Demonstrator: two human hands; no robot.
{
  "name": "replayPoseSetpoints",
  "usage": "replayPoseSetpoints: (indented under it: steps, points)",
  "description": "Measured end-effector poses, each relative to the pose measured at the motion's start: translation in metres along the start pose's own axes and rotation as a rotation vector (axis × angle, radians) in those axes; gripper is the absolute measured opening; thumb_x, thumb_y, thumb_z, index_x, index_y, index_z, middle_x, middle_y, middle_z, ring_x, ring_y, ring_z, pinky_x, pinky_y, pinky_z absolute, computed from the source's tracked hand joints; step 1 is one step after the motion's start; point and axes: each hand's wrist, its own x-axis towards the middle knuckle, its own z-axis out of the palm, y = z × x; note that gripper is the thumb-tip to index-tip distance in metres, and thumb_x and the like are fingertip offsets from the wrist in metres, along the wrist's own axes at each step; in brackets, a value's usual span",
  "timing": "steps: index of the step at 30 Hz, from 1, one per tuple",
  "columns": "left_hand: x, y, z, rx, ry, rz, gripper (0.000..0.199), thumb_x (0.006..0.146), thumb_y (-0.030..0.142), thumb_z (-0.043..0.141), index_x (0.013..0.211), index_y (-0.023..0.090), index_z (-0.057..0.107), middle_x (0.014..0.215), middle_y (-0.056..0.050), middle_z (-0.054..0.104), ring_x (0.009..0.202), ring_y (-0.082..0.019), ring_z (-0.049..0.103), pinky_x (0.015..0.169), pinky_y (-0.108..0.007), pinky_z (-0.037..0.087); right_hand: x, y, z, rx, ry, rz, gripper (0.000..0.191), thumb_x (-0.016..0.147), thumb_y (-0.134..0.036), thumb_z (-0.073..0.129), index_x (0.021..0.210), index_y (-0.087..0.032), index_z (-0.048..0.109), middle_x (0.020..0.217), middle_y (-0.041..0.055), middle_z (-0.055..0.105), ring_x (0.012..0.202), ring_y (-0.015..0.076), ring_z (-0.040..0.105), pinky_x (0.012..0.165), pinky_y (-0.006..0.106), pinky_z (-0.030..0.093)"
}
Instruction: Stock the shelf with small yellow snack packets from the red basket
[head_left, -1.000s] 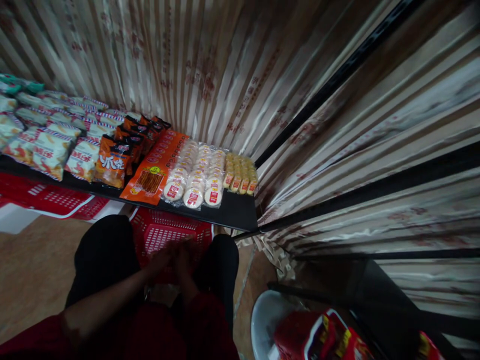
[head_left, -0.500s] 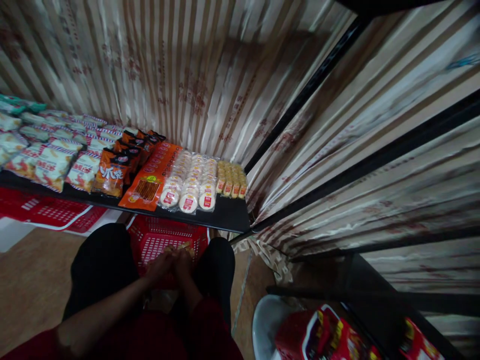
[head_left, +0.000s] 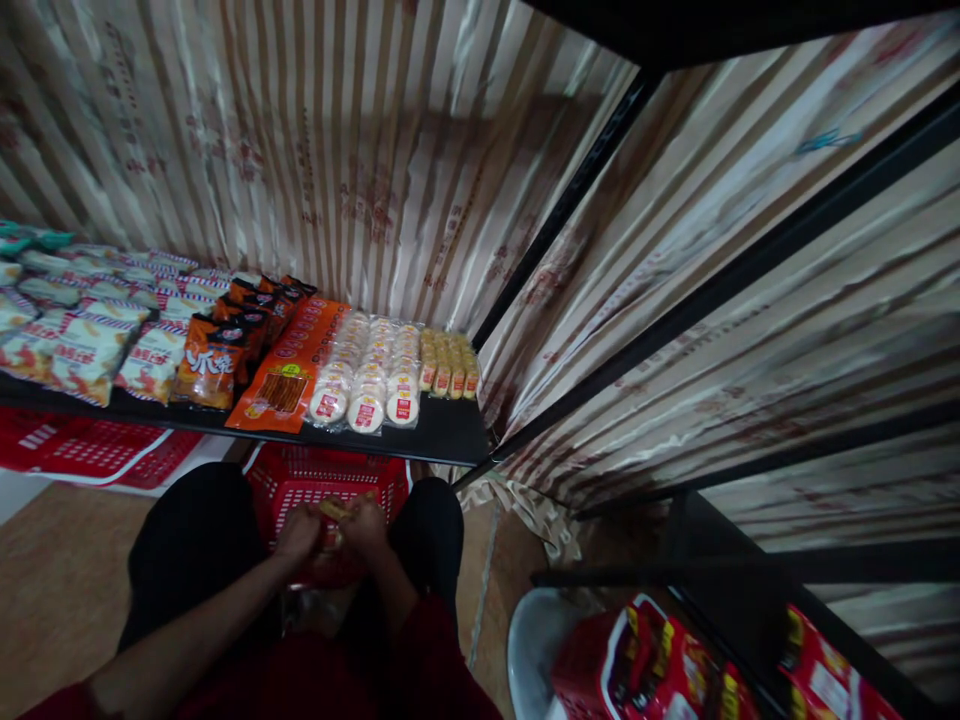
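My left hand point(head_left: 298, 533) and my right hand point(head_left: 364, 524) are over a red basket point(head_left: 300, 462) between my knees. Both have closed fingers on a small yellowish packet point(head_left: 334, 510) stretched between them. Similar small yellow packets point(head_left: 448, 365) stand in rows at the right end of the black shelf point(head_left: 450, 432). Left of them lie rows of round white packaged crackers point(head_left: 366, 405), then a flat orange bag point(head_left: 281, 385).
Orange-black bags point(head_left: 206, 365) and white snack bags point(head_left: 94, 350) fill the shelf's left. Another red basket point(head_left: 90, 445) sits below. Black frame bars point(head_left: 570, 210) cross the right side. Red bags point(head_left: 675, 660) stand near a grey basin point(head_left: 525, 640).
My hands have moved slightly apart, and the packet between them shows more clearly. The view has shifted a little, so the shelf appears lower and further left.
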Motion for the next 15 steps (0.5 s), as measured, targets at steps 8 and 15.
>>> replayPoseSetpoints:
  steps: [8, 15]
  points:
    - [0.001, 0.004, -0.005, -0.167, 0.014, -0.092, 0.012, 0.081, 0.022, 0.039, 0.079, 0.018, 0.05, 0.093, -0.013, 0.067, 0.09, -0.023, 0.064, 0.075, -0.028, 0.047, -0.006, -0.004, -0.018, 0.063, -0.02, 0.002, 0.014, 0.067, -0.017, 0.062, 0.08, -0.018, 0.068, 0.086, 0.0033, 0.07, 0.079, 0.017, 0.064, 0.068, 0.022, 0.044]
    - [-0.001, 0.007, -0.005, -0.423, 0.139, -0.144, 0.007, 0.078, 0.022, 0.045, 0.072, 0.02, 0.047, 0.07, -0.005, 0.063, 0.072, -0.022, 0.064, 0.061, -0.028, 0.046, -0.012, -0.012, -0.042, 0.025, -0.096, 0.008, 0.024, 0.066, -0.013, 0.058, 0.086, -0.02, 0.068, 0.095, 0.0032, 0.069, 0.087, 0.0164, 0.063, 0.074, 0.022, 0.045]
